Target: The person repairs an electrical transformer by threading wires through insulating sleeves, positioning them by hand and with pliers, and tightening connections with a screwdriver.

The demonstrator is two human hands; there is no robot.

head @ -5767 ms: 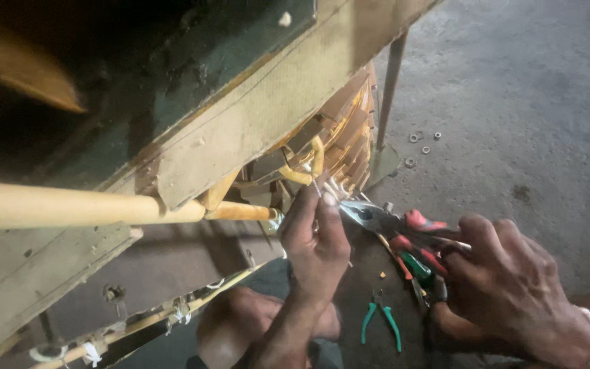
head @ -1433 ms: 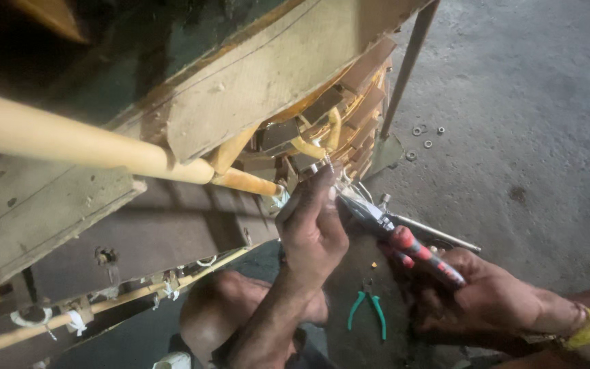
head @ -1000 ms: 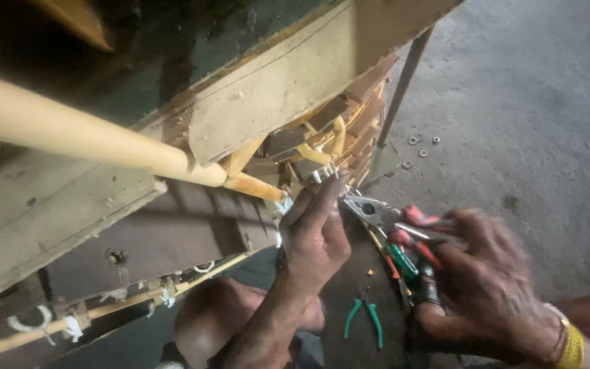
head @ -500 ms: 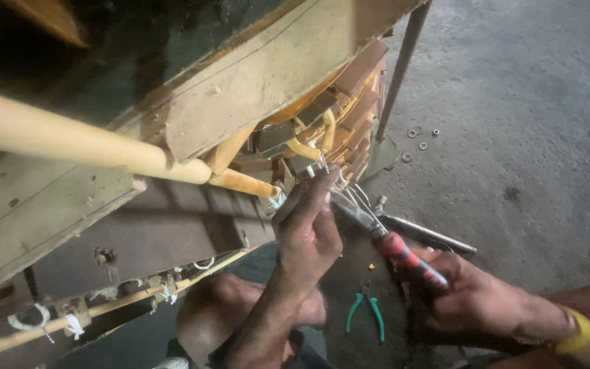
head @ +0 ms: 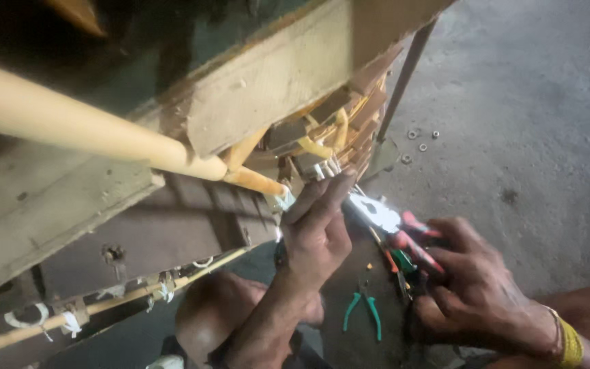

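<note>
Right hand [head: 476, 283] drawn back with red-handled pliers [head: 394, 229] gripped, left hand [head: 319, 229] fingers pinching wire ends [head: 322, 167].

Green-handled pliers [head: 363, 313] lying on the floor below, a few loose nuts and washers [head: 418, 140] scattered on the grey concrete floor [head: 534, 123], a thin metal leg [head: 404, 75] slanting down to it, white ties [head: 69, 321] on a lower yellow-sleeved rod [head: 199, 272]

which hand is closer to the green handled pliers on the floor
Right. The right hand, gripping red-handled pliers, sits just beside the green-handled pliers; the left hand is higher, fingers at the winding.
</note>
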